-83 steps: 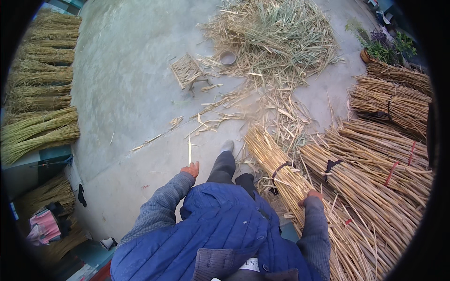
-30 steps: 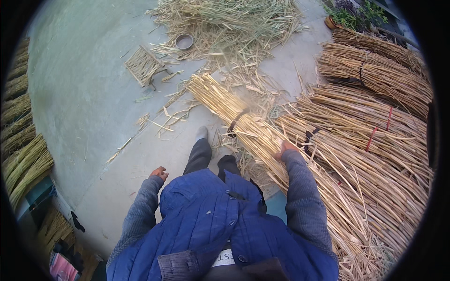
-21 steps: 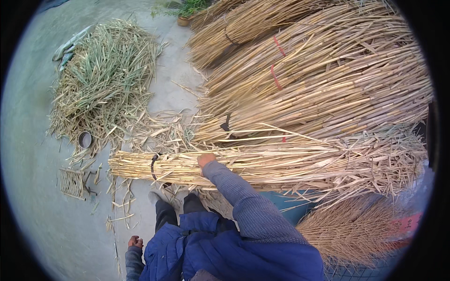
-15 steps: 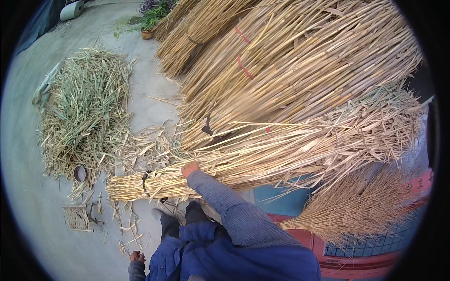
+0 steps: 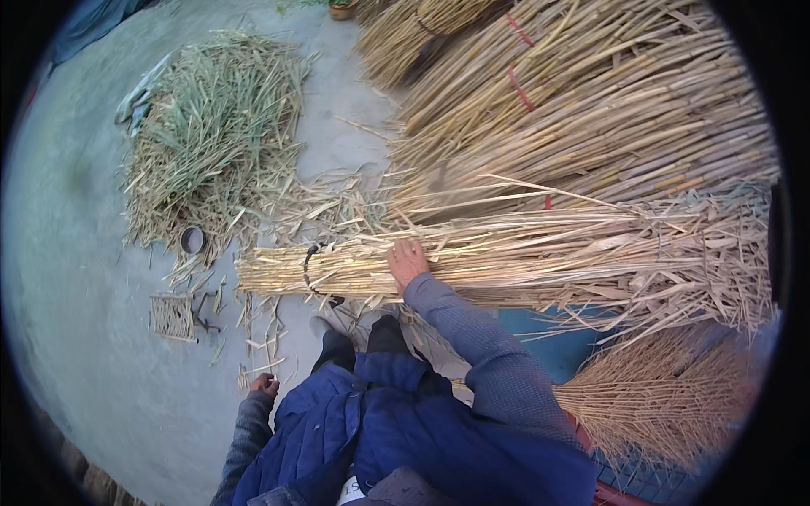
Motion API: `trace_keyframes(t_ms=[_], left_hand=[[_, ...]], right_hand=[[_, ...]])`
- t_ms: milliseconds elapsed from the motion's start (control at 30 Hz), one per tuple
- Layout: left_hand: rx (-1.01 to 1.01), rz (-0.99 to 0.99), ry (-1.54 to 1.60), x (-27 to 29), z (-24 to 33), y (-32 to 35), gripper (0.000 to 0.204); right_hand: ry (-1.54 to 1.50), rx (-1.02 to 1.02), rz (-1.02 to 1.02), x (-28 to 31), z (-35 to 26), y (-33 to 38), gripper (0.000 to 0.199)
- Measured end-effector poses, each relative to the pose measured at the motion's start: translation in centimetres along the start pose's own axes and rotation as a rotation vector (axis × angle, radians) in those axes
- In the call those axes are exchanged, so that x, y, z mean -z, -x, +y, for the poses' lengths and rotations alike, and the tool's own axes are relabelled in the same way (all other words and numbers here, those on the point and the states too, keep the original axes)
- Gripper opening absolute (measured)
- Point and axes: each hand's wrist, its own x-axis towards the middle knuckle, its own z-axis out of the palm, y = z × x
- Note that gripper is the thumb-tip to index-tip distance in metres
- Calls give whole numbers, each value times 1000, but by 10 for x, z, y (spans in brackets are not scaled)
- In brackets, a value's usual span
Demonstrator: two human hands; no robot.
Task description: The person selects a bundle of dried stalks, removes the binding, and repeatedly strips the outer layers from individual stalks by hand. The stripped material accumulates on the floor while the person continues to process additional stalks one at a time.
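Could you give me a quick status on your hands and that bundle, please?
Right hand gripping tied reed bundle. Left hand empty at side. Loose straw underfoot.

No packages, labels, signs, screens.

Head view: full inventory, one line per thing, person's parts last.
Tied bundle of pale yellow reed stalks: one, lying crosswise in front of the person, dark band near its left end.
Stacked reed bundles with red ties: several, tan, upper right.
Loose heap of greenish straw: one, upper left on the grey concrete floor.
Small round dark ring: one, below the heap.
Small woven straw mat: one, tan, left of the feet.
Brown feathery reed tops: one bunch, lower right.
Right hand: grip on the tied bundle.
Left hand: at the side, appears to hold nothing.
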Motion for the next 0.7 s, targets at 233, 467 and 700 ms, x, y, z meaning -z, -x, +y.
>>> trace_keyframes(t_ms=[233,467,700], left_hand=[[32,80,-104,-5,-21,35,46],[144,163,-5,-10,-67,82,44],[312,211,117,-39,-107,130,42]], right_hand=[[-50,160,-209,15,-52,26,48],[259,128,-277,-74,-47,4,49],[285,119,-238,-121,-42,-16,37]])
